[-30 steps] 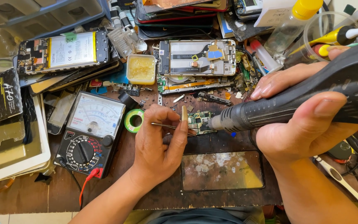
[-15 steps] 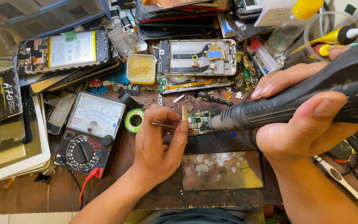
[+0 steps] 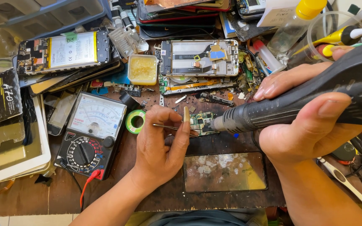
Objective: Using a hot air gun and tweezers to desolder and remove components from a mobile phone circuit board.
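Observation:
My left hand (image 3: pixel 161 144) pinches thin metal tweezers (image 3: pixel 166 126), their tips resting on a small green circuit board (image 3: pixel 202 122) at the middle of the wooden bench. My right hand (image 3: pixel 311 121) grips a thick black hot-air tool (image 3: pixel 298 102). Its nozzle points left and almost touches the board's right edge. Above the board lies an opened phone frame (image 3: pixel 200 57) with its insides showing.
A black analog multimeter (image 3: pixel 92 134) with a red lead lies left of my hand, beside a green tape roll (image 3: pixel 135 121). A yellow flux tub (image 3: pixel 142 69), another opened phone (image 3: pixel 61 51), stacked screens (image 3: pixel 13 142), a bottle (image 3: pixel 292 25) and a dirty glass panel (image 3: pixel 225 171) crowd the bench.

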